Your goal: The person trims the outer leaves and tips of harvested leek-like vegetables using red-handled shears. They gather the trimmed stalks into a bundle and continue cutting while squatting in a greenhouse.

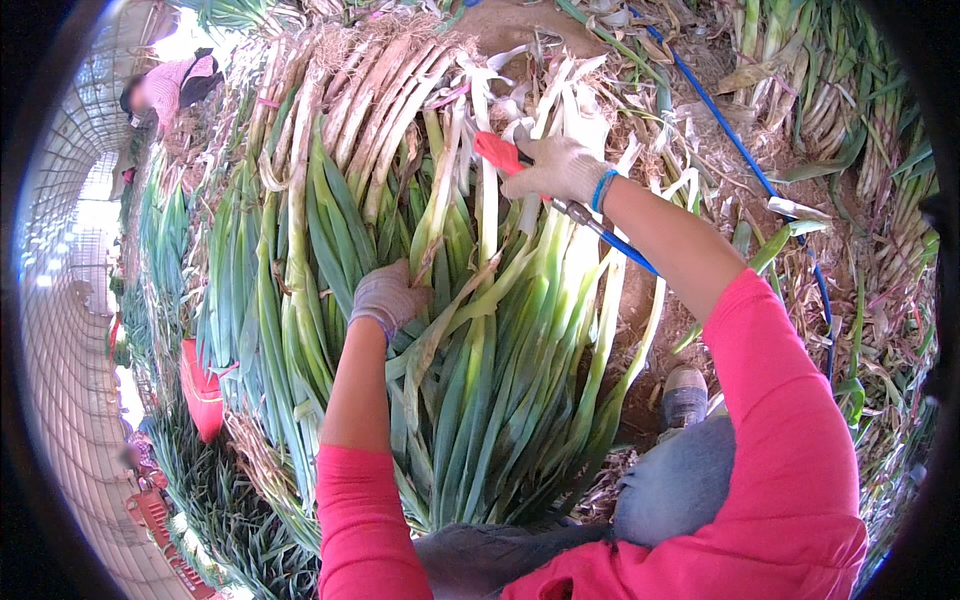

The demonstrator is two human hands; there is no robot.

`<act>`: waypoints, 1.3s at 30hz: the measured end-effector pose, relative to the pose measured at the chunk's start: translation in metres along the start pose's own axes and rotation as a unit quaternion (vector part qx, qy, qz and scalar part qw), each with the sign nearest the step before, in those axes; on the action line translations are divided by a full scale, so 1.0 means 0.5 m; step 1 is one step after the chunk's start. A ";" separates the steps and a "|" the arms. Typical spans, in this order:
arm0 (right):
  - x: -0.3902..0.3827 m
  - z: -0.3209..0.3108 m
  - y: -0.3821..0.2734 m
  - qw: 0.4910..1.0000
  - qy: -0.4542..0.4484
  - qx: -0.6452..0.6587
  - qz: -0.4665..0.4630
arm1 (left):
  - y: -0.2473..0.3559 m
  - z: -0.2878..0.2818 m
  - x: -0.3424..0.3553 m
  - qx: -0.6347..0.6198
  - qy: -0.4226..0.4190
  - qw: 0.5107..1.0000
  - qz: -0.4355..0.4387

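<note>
A large heap of long green onions point(480, 430) lies across my lap and in front of me, pale roots away from me and green leaves toward me. My left hand point(392, 297), in a knit glove, is closed around a green onion stalk point(432, 228) in the heap's middle; its fingertips are partly hidden by leaves. Farther off and to the right, my gloved right hand point(560, 168) grips an air blow gun point(497, 151) with a red body. A blue hose point(630, 252) runs from the gun beneath my forearm. Bright white stems lie beside and below the gun.
Another blue hose stretch point(715, 112) crosses the littered soil point(720, 205) at right. More onion bundles point(815, 110) lie at far right. A red bag point(203, 392) and red crate point(160, 525) are at left, beside a curved greenhouse wall point(70, 330). Another person point(172, 88) bends at far left.
</note>
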State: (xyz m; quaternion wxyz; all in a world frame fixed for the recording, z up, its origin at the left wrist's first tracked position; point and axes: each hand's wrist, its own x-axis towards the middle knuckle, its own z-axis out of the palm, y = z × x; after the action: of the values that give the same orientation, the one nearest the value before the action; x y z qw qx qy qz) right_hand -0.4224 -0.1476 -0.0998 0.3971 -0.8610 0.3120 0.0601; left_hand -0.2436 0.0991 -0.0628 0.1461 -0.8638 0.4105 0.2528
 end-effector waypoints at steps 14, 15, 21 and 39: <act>-0.245 0.050 -0.048 0.977 -0.143 -0.144 -0.071 | -0.062 0.069 -0.002 -0.111 0.042 0.993 -0.026; -0.246 0.047 -0.049 0.974 -0.152 -0.148 -0.075 | -0.070 0.078 0.004 -0.111 0.054 0.992 -0.025; -0.292 0.057 -0.048 0.959 -0.211 -0.126 -0.139 | -0.051 0.075 0.005 -0.089 0.049 0.994 -0.033; -0.166 0.014 -0.034 0.986 -0.112 -0.093 -0.080 | 0.123 0.081 -0.059 -0.158 0.070 0.971 0.162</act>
State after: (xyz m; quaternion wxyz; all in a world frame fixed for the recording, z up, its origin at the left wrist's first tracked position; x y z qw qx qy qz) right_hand -0.4777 -0.0937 -0.0643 0.3516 -0.9041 0.1889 0.1524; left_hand -0.3206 0.0983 -0.0827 -0.0645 -0.8133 0.5091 0.2740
